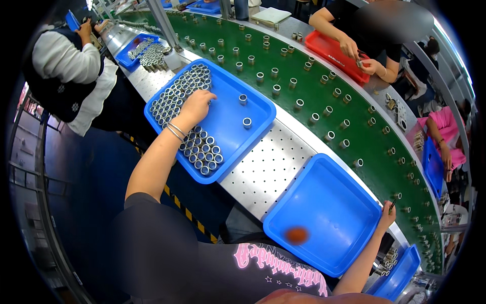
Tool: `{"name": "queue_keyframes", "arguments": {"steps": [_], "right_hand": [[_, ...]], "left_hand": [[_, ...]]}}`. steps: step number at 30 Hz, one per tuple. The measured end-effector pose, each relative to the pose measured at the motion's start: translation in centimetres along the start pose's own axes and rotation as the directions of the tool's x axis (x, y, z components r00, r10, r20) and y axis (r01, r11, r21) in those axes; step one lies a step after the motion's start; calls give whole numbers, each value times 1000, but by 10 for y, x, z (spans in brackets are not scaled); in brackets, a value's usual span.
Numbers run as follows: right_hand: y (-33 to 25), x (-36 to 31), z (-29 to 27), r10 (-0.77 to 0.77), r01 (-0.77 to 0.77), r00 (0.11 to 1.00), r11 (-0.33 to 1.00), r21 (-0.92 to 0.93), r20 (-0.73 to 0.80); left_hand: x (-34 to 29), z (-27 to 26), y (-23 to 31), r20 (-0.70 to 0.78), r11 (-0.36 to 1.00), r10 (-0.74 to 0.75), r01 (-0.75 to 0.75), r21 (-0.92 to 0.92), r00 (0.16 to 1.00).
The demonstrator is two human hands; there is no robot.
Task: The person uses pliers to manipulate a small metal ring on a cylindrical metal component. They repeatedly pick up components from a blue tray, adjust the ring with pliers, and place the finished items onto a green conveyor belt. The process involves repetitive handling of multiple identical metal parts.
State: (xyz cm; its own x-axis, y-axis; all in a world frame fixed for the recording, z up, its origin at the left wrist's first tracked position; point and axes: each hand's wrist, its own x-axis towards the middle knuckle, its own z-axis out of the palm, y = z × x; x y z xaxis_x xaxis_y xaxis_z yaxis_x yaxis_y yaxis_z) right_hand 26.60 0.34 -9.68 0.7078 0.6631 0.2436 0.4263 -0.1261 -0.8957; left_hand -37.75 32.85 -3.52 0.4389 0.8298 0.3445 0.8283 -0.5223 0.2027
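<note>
My left hand [197, 106] reaches over a large blue tray [263, 109], its fingers curled beside rows of short metal sleeves [174, 96]. What those fingers hold, if anything, is hidden. Two sleeves stand apart at the tray's right: an upper sleeve [243, 99] and a lower sleeve [247, 122]. Out to the right, my right hand [388, 217] is closed on a thin dark tool [392, 204], at the edge of the green conveyor belt [304, 83]. A single sleeve [398, 195] on the belt is close to the tool's tip.
Many upright sleeves are spread along the belt. A second blue tray [324, 202] lies between my arms, with an orange-brown blur over it. Across the belt, a person's hands [359, 55] work above a red tray [336, 58]. Another person [71, 66] stands at far left.
</note>
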Motion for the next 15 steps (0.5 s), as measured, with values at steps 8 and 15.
{"name": "queue_keyframes", "arguments": {"steps": [8, 15], "right_hand": [[1, 1, -1, -16, 16, 1000, 1000, 18, -7], [-4, 0, 0, -9, 9, 1000, 1000, 21, -3]], "left_hand": [[-11, -6, 8, 70, 971, -40, 22, 238, 997], [-15, -11, 9, 91, 958, 7, -33, 283, 996]]}}
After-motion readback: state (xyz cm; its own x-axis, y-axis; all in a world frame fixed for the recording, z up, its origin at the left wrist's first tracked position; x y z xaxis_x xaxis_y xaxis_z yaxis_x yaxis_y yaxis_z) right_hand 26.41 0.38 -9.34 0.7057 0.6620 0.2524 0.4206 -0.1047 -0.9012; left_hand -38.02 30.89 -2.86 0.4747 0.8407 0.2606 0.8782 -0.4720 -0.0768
